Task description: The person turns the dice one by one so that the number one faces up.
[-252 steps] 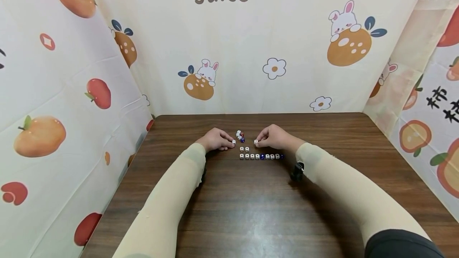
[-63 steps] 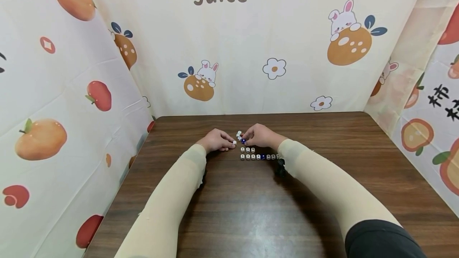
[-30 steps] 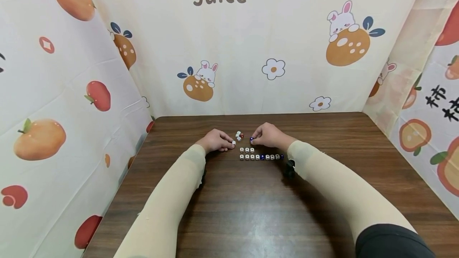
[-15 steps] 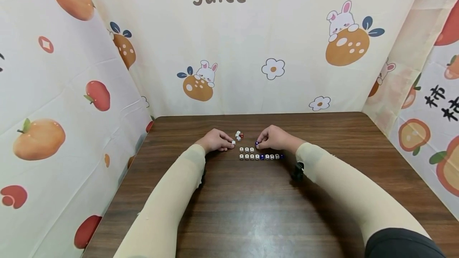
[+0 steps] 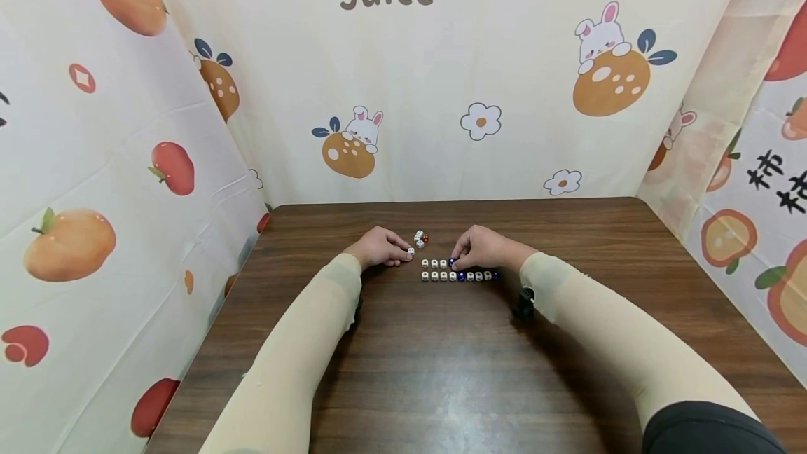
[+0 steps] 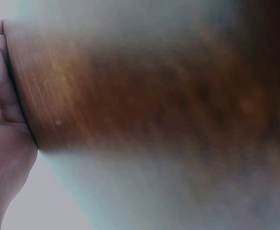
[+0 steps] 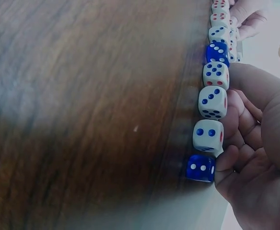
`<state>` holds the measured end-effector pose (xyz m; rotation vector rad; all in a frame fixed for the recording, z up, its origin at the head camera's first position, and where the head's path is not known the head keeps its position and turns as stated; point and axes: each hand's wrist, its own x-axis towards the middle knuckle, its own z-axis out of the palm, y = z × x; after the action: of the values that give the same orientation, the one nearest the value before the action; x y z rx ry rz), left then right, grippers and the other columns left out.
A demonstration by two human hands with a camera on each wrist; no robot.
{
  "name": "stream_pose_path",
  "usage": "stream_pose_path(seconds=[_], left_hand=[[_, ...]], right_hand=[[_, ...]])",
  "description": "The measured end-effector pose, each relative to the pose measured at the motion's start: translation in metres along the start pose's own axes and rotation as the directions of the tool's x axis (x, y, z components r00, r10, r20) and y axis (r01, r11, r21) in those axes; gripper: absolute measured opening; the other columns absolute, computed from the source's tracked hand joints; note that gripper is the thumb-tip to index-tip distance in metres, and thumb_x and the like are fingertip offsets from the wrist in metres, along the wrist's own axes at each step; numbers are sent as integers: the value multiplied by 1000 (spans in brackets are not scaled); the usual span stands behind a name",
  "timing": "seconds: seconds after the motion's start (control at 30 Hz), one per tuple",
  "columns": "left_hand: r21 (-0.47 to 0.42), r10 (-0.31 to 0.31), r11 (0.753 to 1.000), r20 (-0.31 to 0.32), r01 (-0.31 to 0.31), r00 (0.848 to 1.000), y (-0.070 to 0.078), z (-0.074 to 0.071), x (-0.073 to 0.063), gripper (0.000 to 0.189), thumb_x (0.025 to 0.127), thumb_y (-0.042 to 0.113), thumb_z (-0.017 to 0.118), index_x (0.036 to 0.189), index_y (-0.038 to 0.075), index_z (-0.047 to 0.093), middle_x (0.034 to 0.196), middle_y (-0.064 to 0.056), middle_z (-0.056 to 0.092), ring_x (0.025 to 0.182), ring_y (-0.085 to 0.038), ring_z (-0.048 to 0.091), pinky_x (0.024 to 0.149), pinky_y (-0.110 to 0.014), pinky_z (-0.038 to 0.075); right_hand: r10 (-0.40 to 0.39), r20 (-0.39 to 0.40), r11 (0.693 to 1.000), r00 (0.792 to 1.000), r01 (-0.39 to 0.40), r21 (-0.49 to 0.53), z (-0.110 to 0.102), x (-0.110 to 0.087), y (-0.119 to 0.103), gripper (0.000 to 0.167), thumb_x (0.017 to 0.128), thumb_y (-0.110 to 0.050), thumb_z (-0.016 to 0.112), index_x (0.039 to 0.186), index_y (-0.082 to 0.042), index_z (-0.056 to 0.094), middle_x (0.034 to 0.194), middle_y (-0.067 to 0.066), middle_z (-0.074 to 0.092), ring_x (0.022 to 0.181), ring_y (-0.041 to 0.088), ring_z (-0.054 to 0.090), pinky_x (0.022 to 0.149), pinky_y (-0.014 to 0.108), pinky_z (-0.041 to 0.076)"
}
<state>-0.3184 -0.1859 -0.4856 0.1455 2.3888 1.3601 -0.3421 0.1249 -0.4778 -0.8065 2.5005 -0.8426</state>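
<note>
My right hand [image 5: 482, 248] pinches a blue die [image 5: 452, 262] at the right end of a short row of white dice [image 5: 433, 264]. Between thumb and fingertips, my left hand [image 5: 382, 246] holds a white die [image 5: 411, 251] to the left of that row. A longer row of dice [image 5: 443, 277], mostly white with two blue ones, lies in front. In the right wrist view, a blue die with white pips [image 7: 200, 168] ends this row beside my curled fingers. The left wrist view shows part of my left hand [image 6: 5, 81]; its die is hidden there.
Behind the rows sits a small cluster of white dice [image 5: 419, 239] with a red die [image 5: 425, 237]. The wooden table [image 5: 410, 370] meets a printed fabric backdrop [image 5: 429, 160] at its back edge, and more fabric hangs on both sides.
My right hand took the blue die from the cluster, carried it right, then brought it down to the short row's end. Earlier, that row gained a white die. My left hand has stayed put.
</note>
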Motion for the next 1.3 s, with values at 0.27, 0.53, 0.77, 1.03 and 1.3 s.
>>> stream_pose_path(seconds=[0.27, 0.53, 0.77, 1.03, 1.3], left_hand=[[-8, -12, 1000, 5, 12, 1000, -1, 0, 4, 23, 97, 13, 92, 119, 5, 88, 101, -3, 86, 70, -3, 70, 68, -19, 61], [7, -30, 1000, 0, 30, 1000, -3, 0, 9, 24, 97, 13, 91, 120, 5, 88, 101, -2, 86, 69, -3, 70, 68, -19, 61], [5, -28, 1000, 0, 28, 1000, -2, 1, 9, 23, 97, 13, 92, 118, 5, 88, 97, -1, 84, 68, -3, 70, 67, -19, 60], [1, -21, 1000, -7, 21, 1000, -3, 1, 7, 23, 97, 13, 92, 118, 5, 88, 101, -3, 85, 69, -3, 70, 67, -19, 60], [-7, -6, 1000, -9, 6, 1000, 0, 1, 0, 22, 98, 13, 91, 118, 4, 88, 104, -5, 85, 69, -3, 69, 68, -18, 60]], right_hand=[[5, -7, 1000, 1000, -5, 14, 1, -1, 1, 5, 95, -17, 92, 98, -13, 90, 86, -2, 83, 75, 9, 67, 75, 28, 57], [3, -2, 1000, 1000, -3, 12, 1, -1, 2, 4, 96, -16, 92, 98, -13, 90, 87, -2, 83, 75, 8, 66, 74, 27, 56], [2, -2, 1000, 1000, -2, 20, 1, -3, 2, 4, 96, -16, 92, 98, -13, 90, 88, -1, 84, 75, 9, 66, 75, 28, 57], [-2, 0, 1000, 1000, 2, 24, 1, -3, 2, 6, 95, -17, 92, 99, -13, 90, 88, -2, 84, 76, 9, 68, 76, 28, 58], [-6, 6, 1000, 1000, 6, 23, 1, -3, 0, 5, 96, -16, 92, 99, -13, 90, 87, -2, 84, 75, 9, 68, 75, 28, 58]])
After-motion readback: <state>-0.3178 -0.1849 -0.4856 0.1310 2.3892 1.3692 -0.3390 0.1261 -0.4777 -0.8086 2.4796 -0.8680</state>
